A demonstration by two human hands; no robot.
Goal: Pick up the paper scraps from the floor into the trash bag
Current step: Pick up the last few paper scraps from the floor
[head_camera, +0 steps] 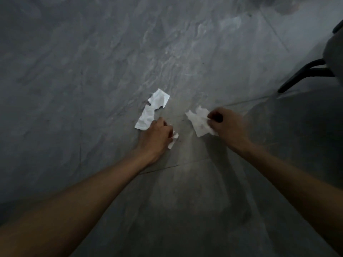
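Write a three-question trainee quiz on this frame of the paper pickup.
1. True or false: the right hand pinches a paper scrap.
2. The long scrap lies: A) on the floor beside the left hand; B) on a chair seat; C) inside a bag.
3. How many white scraps can you count?

Key: 1 true. 2 A. 3 three: the long scrap, the right hand's, and a small crumpled scrap held in the left hand.
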